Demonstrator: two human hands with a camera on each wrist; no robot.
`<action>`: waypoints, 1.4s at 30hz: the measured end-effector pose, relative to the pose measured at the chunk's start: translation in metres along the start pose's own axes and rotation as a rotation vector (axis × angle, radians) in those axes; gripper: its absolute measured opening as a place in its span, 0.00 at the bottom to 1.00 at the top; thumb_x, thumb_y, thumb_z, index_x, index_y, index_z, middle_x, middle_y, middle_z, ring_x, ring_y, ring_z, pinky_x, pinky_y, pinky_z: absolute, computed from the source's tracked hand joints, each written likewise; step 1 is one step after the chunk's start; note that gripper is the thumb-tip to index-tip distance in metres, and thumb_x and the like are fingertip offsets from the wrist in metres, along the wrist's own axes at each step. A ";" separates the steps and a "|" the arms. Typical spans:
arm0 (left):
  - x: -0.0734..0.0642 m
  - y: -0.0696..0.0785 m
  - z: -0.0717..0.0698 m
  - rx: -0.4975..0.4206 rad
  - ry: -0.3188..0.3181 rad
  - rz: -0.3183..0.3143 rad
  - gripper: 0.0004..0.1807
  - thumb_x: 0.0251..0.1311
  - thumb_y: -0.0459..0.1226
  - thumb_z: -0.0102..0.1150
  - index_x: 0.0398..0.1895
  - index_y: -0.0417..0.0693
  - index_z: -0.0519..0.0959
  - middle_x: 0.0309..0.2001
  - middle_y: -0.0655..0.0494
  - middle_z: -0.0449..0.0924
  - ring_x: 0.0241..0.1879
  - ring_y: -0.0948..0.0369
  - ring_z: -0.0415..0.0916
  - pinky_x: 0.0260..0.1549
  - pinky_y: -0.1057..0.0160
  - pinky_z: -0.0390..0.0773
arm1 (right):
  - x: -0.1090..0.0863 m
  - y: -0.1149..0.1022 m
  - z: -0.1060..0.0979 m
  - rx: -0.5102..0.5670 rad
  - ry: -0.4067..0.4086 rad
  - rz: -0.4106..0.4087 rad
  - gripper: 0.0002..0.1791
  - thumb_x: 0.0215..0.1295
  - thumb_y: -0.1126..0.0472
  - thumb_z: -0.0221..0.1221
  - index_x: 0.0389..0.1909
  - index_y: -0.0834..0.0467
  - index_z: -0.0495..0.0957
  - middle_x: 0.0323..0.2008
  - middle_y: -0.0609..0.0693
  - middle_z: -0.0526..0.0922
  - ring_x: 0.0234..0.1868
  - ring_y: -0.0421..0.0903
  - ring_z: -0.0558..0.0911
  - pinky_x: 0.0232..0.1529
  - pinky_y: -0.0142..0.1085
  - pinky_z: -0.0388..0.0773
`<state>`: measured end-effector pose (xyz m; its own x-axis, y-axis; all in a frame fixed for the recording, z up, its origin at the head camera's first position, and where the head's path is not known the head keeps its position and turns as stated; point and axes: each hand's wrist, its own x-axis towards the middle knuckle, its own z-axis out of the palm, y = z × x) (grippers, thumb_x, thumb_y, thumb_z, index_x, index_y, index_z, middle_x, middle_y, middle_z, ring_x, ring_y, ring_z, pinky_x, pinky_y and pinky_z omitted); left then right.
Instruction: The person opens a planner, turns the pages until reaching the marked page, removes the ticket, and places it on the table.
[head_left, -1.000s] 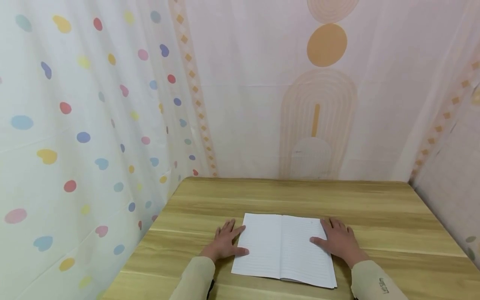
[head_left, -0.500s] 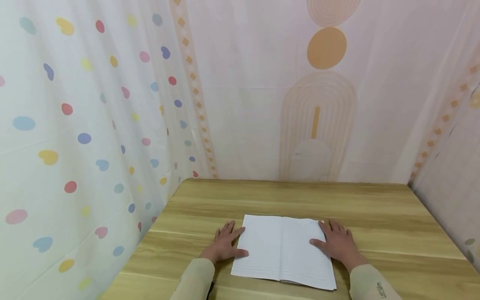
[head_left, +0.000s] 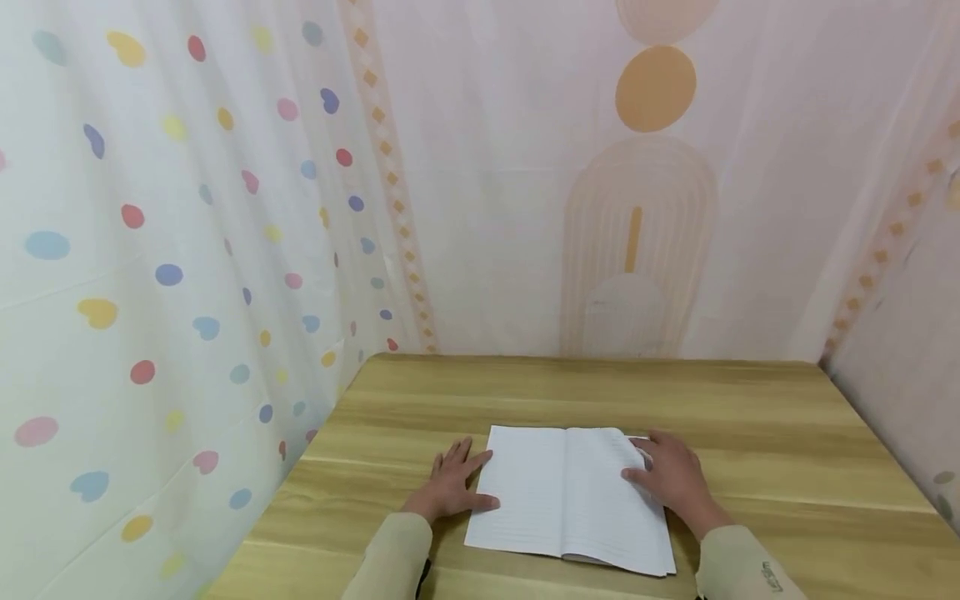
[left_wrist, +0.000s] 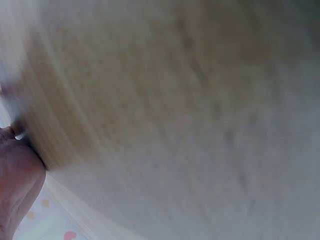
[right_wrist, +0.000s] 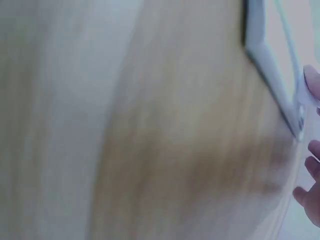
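Note:
An open lined notebook (head_left: 525, 492) lies on the wooden table, its pages white. My left hand (head_left: 447, 483) rests at the notebook's left edge, fingers spread on the table and thumb on the page margin. At the opposite side, my right hand (head_left: 675, 477) pinches the upper right corner of the top right page (head_left: 596, 500), which bends up from the sheets below. In the right wrist view the notebook's corner (right_wrist: 270, 60) shows, with fingertips (right_wrist: 312, 82) at the page. Only part of the left hand (left_wrist: 17, 185) shows in the left wrist view.
The wooden table (head_left: 600, 392) reaches back to a pale curtain (head_left: 487, 208) with arch and circle prints. A dotted curtain (head_left: 187, 333) hangs along the left side, and another pale cloth (head_left: 900, 375) along the right.
The right hand's fingers have drawn in at the upper right corner, and the page there has lifted and curled toward the middle. My left hand has stayed in place.

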<state>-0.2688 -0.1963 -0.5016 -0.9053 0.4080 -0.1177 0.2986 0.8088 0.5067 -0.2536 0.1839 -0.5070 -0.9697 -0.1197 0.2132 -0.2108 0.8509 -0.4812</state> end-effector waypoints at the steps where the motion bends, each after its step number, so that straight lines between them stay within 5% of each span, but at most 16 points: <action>1: 0.000 0.000 0.000 0.002 0.000 0.000 0.48 0.55 0.57 0.69 0.75 0.48 0.62 0.77 0.33 0.40 0.76 0.38 0.34 0.69 0.35 0.34 | 0.001 -0.001 -0.001 0.028 0.016 0.008 0.29 0.59 0.53 0.69 0.59 0.63 0.79 0.58 0.69 0.76 0.60 0.69 0.73 0.56 0.67 0.65; 5: 0.002 -0.001 0.000 0.001 -0.002 -0.002 0.48 0.55 0.57 0.69 0.75 0.49 0.62 0.77 0.34 0.40 0.76 0.38 0.34 0.69 0.35 0.33 | 0.004 -0.009 -0.010 0.229 0.007 0.111 0.28 0.63 0.59 0.66 0.62 0.67 0.75 0.46 0.61 0.81 0.46 0.57 0.78 0.47 0.51 0.75; 10: 0.002 -0.003 0.000 -0.010 0.009 0.006 0.48 0.55 0.57 0.69 0.75 0.48 0.62 0.77 0.34 0.40 0.76 0.38 0.34 0.69 0.35 0.33 | 0.010 -0.018 -0.020 0.424 -0.018 0.204 0.31 0.67 0.62 0.62 0.66 0.72 0.66 0.36 0.54 0.72 0.38 0.49 0.70 0.37 0.40 0.68; 18: 0.009 -0.016 0.010 -0.032 0.020 0.011 0.50 0.52 0.62 0.68 0.75 0.51 0.62 0.78 0.37 0.39 0.77 0.40 0.32 0.70 0.37 0.30 | 0.016 -0.031 -0.026 0.623 -0.012 0.317 0.31 0.69 0.61 0.59 0.69 0.69 0.65 0.42 0.58 0.77 0.34 0.47 0.75 0.31 0.36 0.76; 35: 0.000 0.000 -0.002 -0.051 0.012 -0.005 0.49 0.54 0.56 0.70 0.75 0.47 0.62 0.77 0.34 0.40 0.76 0.38 0.33 0.69 0.35 0.31 | 0.023 -0.076 -0.020 0.888 0.008 0.234 0.26 0.70 0.66 0.57 0.67 0.68 0.68 0.43 0.59 0.81 0.31 0.46 0.82 0.35 0.38 0.83; 42: 0.000 -0.003 -0.003 -0.046 0.017 -0.004 0.50 0.54 0.56 0.70 0.75 0.46 0.61 0.77 0.33 0.39 0.76 0.38 0.32 0.69 0.35 0.31 | 0.025 -0.094 -0.011 0.935 -0.018 0.183 0.27 0.71 0.65 0.57 0.69 0.66 0.66 0.47 0.59 0.81 0.38 0.48 0.84 0.42 0.44 0.83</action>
<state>-0.2708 -0.1992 -0.5008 -0.9116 0.3975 -0.1050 0.2816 0.7898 0.5449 -0.2565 0.1069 -0.4468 -0.9976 -0.0392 0.0578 -0.0616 0.1048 -0.9926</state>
